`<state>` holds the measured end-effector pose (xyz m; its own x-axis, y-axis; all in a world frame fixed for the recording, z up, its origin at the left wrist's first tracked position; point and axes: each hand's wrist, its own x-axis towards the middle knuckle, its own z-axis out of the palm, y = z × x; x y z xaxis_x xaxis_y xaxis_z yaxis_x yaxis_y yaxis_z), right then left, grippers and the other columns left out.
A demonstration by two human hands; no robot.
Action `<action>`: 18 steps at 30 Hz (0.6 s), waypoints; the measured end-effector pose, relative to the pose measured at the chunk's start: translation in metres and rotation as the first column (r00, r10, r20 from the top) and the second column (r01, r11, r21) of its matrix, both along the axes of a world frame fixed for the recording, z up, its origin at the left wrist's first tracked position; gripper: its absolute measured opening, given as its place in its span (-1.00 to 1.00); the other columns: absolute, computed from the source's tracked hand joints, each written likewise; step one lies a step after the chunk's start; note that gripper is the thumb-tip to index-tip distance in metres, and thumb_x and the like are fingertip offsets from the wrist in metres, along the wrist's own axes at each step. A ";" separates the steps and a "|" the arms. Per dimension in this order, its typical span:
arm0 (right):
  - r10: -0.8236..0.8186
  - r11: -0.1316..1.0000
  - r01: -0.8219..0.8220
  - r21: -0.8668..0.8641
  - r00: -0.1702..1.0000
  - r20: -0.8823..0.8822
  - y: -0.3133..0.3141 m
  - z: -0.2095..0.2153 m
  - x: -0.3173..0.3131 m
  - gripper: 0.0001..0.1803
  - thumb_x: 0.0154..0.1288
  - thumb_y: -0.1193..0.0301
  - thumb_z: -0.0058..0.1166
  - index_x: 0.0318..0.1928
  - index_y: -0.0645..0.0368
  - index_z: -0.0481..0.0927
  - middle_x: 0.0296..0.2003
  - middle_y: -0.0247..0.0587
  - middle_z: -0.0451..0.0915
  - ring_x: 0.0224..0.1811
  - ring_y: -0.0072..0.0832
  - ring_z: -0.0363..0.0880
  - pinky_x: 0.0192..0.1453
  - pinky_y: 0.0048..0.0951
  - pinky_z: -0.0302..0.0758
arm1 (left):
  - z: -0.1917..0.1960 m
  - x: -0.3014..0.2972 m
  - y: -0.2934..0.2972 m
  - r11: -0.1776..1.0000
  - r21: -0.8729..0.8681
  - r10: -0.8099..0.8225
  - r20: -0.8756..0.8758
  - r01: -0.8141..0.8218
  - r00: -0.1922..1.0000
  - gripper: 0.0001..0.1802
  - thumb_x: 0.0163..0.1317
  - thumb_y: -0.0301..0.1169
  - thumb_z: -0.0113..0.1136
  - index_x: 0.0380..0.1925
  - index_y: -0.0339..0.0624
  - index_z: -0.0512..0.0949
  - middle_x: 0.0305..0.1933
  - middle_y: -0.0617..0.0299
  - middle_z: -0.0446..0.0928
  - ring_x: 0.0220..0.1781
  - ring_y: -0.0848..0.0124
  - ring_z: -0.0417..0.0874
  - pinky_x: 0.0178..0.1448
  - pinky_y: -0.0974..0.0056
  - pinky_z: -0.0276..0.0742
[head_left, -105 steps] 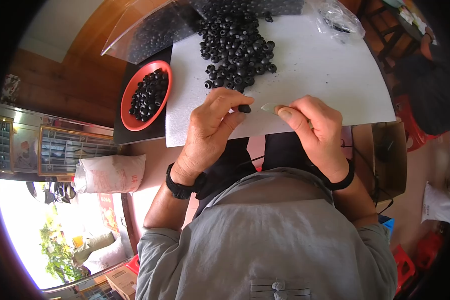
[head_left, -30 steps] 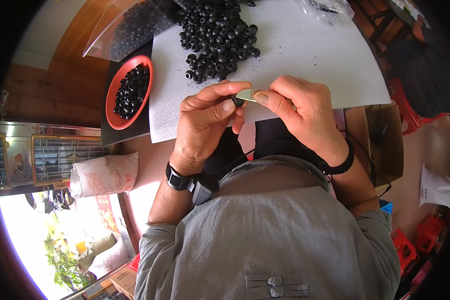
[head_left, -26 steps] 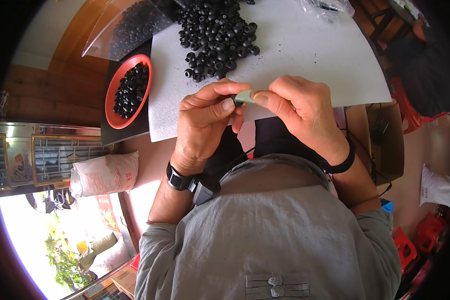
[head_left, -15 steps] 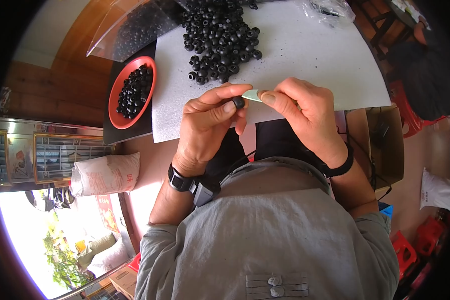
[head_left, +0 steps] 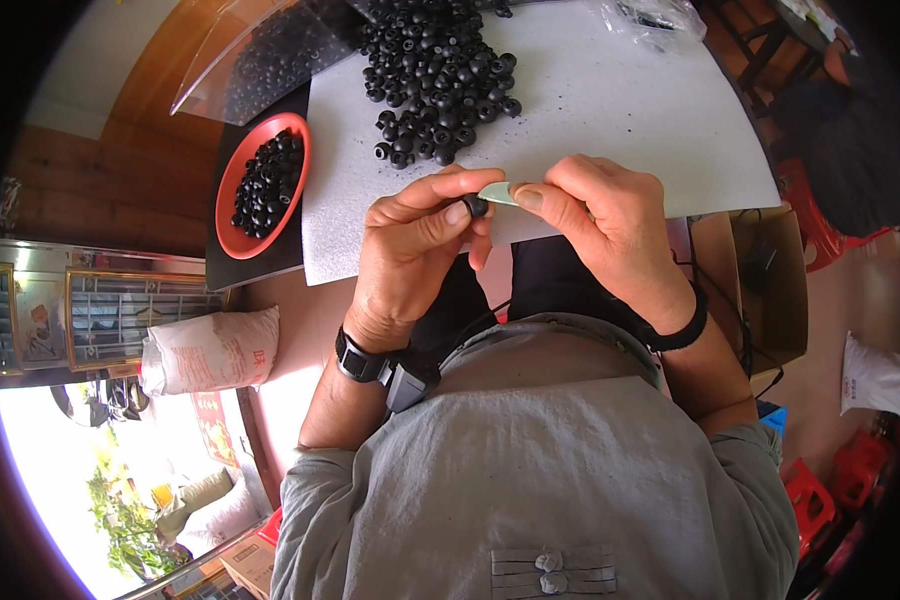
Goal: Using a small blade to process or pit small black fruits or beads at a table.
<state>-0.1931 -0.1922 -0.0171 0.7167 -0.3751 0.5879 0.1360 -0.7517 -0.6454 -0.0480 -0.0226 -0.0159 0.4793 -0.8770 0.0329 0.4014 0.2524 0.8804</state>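
Observation:
Between the thumb and fingers of my left hand (head_left: 410,228) is a small round black part (head_left: 475,205) with an opening. My right hand (head_left: 610,215) pinches a small knife, its pale green blade (head_left: 496,193) pointing left and meeting the part's edge. Both hands are over the near edge of the table. Beyond them lies a heap of similar black parts (head_left: 440,90), several showing round holes. To the left, a red-orange bowl (head_left: 224,200) holds more small black pieces.
A white foam sheet (head_left: 610,130) covers the table, with dark crumbs on it. A clear plastic bin (head_left: 260,60) stands at the far left, clear plastic wrap (head_left: 660,20) at the far right. An open cardboard box (head_left: 775,290) is right of my lap. Another person (head_left: 840,150) is at the far right.
The knife blade has shifted slightly left, closer onto the black part. My left hand keeps its hold almost unmoved.

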 end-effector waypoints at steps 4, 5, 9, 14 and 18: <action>-0.020 1.000 0.021 -0.017 0.999 0.041 0.000 -0.003 0.003 -0.56 0.35 0.29 0.41 -0.54 0.16 0.43 -0.64 -0.21 0.44 -0.61 -0.25 0.46 -0.51 -0.22 0.33 | 0.003 0.000 -0.001 1.000 -0.006 -0.013 -0.025 0.013 1.000 -0.68 0.47 -0.56 0.22 0.17 -0.42 0.68 -0.08 0.08 0.67 -0.17 0.35 0.68 -0.24 0.23 0.66; -0.021 1.000 0.021 -0.016 0.999 0.041 -0.001 -0.003 0.003 -0.56 0.35 0.29 0.41 -0.54 0.16 0.43 -0.64 -0.21 0.44 -0.61 -0.25 0.46 -0.51 -0.22 0.33 | 0.004 -0.001 -0.002 1.000 -0.004 -0.003 -0.026 0.003 1.000 -0.68 0.47 -0.57 0.21 0.17 -0.42 0.68 -0.09 0.08 0.67 -0.18 0.35 0.68 -0.24 0.23 0.65; -0.016 0.998 0.019 -0.055 0.998 0.056 -0.002 -0.005 0.003 -0.55 0.35 0.28 0.41 -0.53 0.15 0.41 -0.64 -0.22 0.44 -0.60 -0.24 0.47 -0.51 -0.22 0.33 | 0.002 0.000 -0.002 1.000 -0.009 -0.020 -0.023 0.020 1.000 -0.68 0.48 -0.58 0.19 0.16 -0.44 0.68 -0.11 0.07 0.67 -0.19 0.36 0.67 -0.24 0.24 0.65; -0.017 0.994 0.026 -0.110 0.997 0.078 -0.003 -0.007 0.004 -0.58 0.35 0.26 0.41 -0.50 0.13 0.45 -0.62 -0.24 0.48 -0.58 -0.25 0.51 -0.51 -0.22 0.36 | -0.001 0.000 -0.001 1.000 -0.001 -0.019 -0.006 0.019 1.000 -0.69 0.47 -0.55 0.19 0.14 -0.43 0.66 -0.08 0.00 0.61 -0.22 0.28 0.63 -0.28 0.27 0.59; -0.015 0.988 0.029 -0.149 0.995 0.100 -0.003 -0.009 0.004 -0.62 0.34 0.24 0.41 -0.47 0.11 0.50 -0.60 -0.26 0.51 -0.56 -0.24 0.54 -0.50 -0.22 0.40 | -0.001 -0.001 -0.001 1.000 -0.003 -0.015 -0.012 0.015 1.000 -0.71 0.47 -0.55 0.17 0.12 -0.42 0.67 -0.07 0.00 0.60 -0.22 0.27 0.63 -0.26 0.26 0.58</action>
